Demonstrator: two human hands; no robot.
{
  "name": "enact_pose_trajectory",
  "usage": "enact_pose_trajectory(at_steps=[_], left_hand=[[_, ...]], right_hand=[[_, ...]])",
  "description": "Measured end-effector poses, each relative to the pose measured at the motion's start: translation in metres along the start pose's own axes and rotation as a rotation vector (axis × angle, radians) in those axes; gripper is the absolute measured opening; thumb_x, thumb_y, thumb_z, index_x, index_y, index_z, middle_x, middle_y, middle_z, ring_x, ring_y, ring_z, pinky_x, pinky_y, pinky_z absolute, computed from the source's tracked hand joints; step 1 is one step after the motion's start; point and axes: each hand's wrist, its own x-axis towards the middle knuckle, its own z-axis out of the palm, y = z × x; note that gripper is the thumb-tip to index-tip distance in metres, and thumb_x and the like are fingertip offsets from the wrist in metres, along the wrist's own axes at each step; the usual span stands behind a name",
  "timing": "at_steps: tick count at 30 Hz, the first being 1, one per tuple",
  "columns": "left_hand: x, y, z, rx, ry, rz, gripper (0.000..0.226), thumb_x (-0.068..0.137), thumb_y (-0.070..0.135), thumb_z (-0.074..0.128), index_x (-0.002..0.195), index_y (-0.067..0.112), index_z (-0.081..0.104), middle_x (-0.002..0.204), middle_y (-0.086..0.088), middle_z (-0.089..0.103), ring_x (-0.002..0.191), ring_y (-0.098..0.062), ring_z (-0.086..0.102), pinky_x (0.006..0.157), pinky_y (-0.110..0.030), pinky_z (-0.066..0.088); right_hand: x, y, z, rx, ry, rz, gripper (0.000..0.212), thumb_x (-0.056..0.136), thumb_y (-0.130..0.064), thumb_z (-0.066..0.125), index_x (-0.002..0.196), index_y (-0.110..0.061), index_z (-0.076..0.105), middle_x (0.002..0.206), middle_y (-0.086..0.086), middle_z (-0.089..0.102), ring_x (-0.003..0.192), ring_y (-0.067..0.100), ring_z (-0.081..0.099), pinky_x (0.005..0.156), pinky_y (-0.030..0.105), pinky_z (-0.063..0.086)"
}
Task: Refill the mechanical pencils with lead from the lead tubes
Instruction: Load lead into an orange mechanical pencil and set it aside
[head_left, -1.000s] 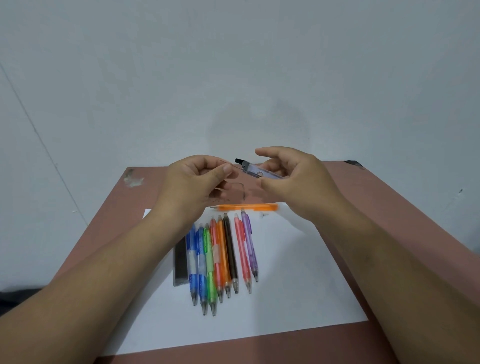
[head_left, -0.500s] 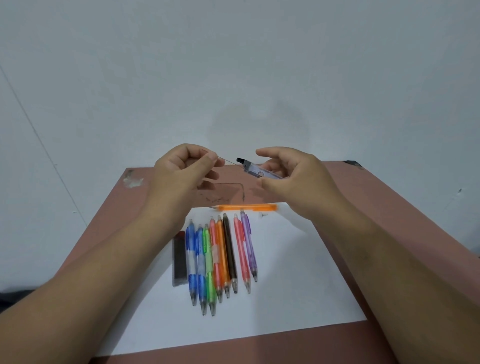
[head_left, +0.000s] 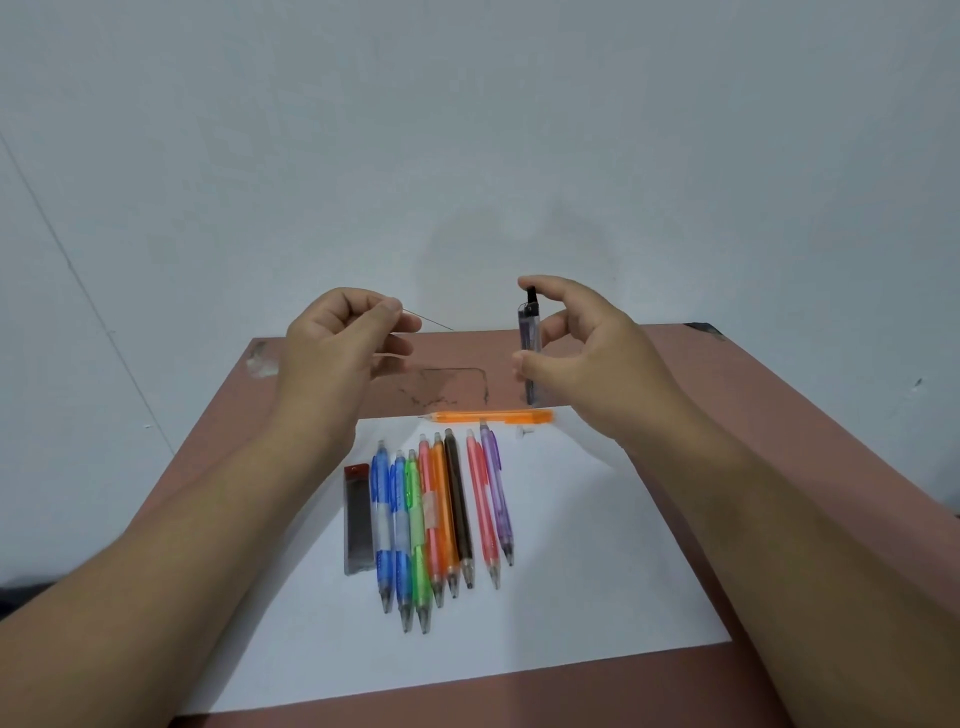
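Head view: left hand (head_left: 337, 343) pinches a lead (head_left: 428, 319) pointing right; right hand (head_left: 587, 353) holds the tube (head_left: 530, 338) upright. The open orange pencil (head_left: 493, 416) lies crosswise below — nearer the right hand.

brown table (head_left: 753, 415), white paper (head_left: 597, 571), perhaps tape scrap (head_left: 701, 328)

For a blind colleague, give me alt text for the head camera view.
Left hand pinches a thin lead; right hand holds a lead tube upright above a table with a row of coloured mechanical pencils.
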Motion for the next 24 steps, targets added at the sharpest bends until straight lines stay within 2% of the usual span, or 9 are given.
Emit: enact_pose_trajectory(at_steps=[3, 7, 9, 11, 13, 16, 19, 22, 24], left_hand=[[0.000, -0.002, 0.000, 0.006, -0.008, -0.001, 0.010, 0.100, 0.022, 0.061, 0.095, 0.016, 0.068, 0.091, -0.001, 0.077, 0.078, -0.018, 0.071, 0.069, -0.027, 0.059], [0.000, -0.004, 0.000, 0.021, -0.009, 0.004, 0.010, 0.099, 0.022, 0.062, 0.097, 0.016, 0.068, 0.090, 0.000, 0.077, 0.076, -0.015, 0.072, 0.065, -0.022, 0.058], [0.000, -0.005, 0.000, 0.025, -0.009, 0.006, 0.010, 0.099, 0.023, 0.062, 0.098, 0.015, 0.068, 0.090, 0.001, 0.077, 0.076, -0.014, 0.072, 0.064, -0.021, 0.057], [0.000, -0.005, -0.001, 0.027, -0.010, 0.005, 0.010, 0.099, 0.023, 0.062, 0.098, 0.015, 0.068, 0.090, 0.001, 0.077, 0.076, -0.014, 0.072, 0.064, -0.021, 0.057], [0.000, -0.005, -0.001, 0.033, -0.013, 0.006, 0.009, 0.099, 0.023, 0.063, 0.097, 0.016, 0.068, 0.090, 0.001, 0.077, 0.076, -0.015, 0.072, 0.064, -0.021, 0.057], [0.000, -0.004, -0.001, 0.062, -0.020, 0.026, 0.008, 0.097, 0.023, 0.065, 0.095, 0.016, 0.069, 0.088, 0.001, 0.077, 0.075, -0.014, 0.072, 0.063, -0.021, 0.057], [-0.001, -0.005, 0.001, 0.139, -0.038, 0.067, 0.006, 0.096, 0.024, 0.067, 0.092, 0.019, 0.070, 0.086, 0.004, 0.077, 0.074, -0.013, 0.071, 0.062, -0.020, 0.057], [-0.002, -0.006, 0.002, 0.210, -0.091, 0.099, 0.006, 0.095, 0.027, 0.068, 0.092, 0.023, 0.071, 0.083, 0.005, 0.076, 0.069, -0.011, 0.069, 0.063, -0.024, 0.059], [-0.004, -0.006, 0.003, 0.251, -0.124, 0.125, 0.006, 0.094, 0.031, 0.070, 0.090, 0.026, 0.071, 0.078, 0.004, 0.074, 0.065, -0.008, 0.066, 0.061, -0.023, 0.058]], right_hand=[[0.000, -0.002, 0.001, -0.030, 0.026, 0.002, 0.061, 0.090, -0.025, 0.078, 0.139, -0.048, 0.049, 0.096, -0.009, 0.063, 0.094, -0.012, 0.057, 0.062, -0.003, 0.038], [-0.003, -0.004, 0.002, -0.070, 0.017, -0.010, 0.055, 0.091, -0.027, 0.076, 0.134, -0.050, 0.051, 0.095, -0.011, 0.064, 0.085, -0.004, 0.062, 0.061, 0.002, 0.043], [-0.003, -0.004, 0.002, -0.062, 0.004, -0.011, 0.049, 0.091, -0.027, 0.075, 0.128, -0.050, 0.054, 0.095, -0.010, 0.066, 0.084, 0.002, 0.065, 0.063, 0.010, 0.051], [-0.004, -0.006, 0.002, -0.051, -0.013, -0.017, 0.043, 0.092, -0.026, 0.075, 0.124, -0.049, 0.059, 0.094, -0.008, 0.068, 0.084, 0.011, 0.070, 0.070, 0.025, 0.061], [-0.004, -0.009, -0.001, -0.041, -0.056, -0.027, 0.041, 0.089, -0.022, 0.076, 0.118, -0.048, 0.064, 0.091, -0.008, 0.070, 0.081, 0.012, 0.073, 0.073, 0.034, 0.064], [-0.003, -0.013, -0.017, -0.038, -0.322, 0.018, 0.044, 0.084, -0.018, 0.079, 0.114, -0.047, 0.067, 0.090, -0.010, 0.074, 0.079, 0.011, 0.075, 0.068, 0.031, 0.064], [-0.002, -0.015, -0.029, -0.177, -0.635, 0.084, 0.044, 0.082, -0.021, 0.081, 0.113, -0.045, 0.063, 0.089, -0.010, 0.077, 0.077, 0.004, 0.072, 0.067, 0.022, 0.054], [-0.004, -0.015, -0.028, -0.230, -0.843, 0.177, 0.045, 0.080, -0.017, 0.085, 0.113, -0.041, 0.066, 0.094, -0.011, 0.076, 0.075, 0.006, 0.071, 0.065, 0.019, 0.055], [-0.004, -0.014, -0.028, -0.275, -0.913, 0.196, 0.046, 0.079, -0.022, 0.088, 0.117, -0.041, 0.069, 0.097, -0.013, 0.074, 0.074, 0.004, 0.070, 0.065, 0.017, 0.055]])
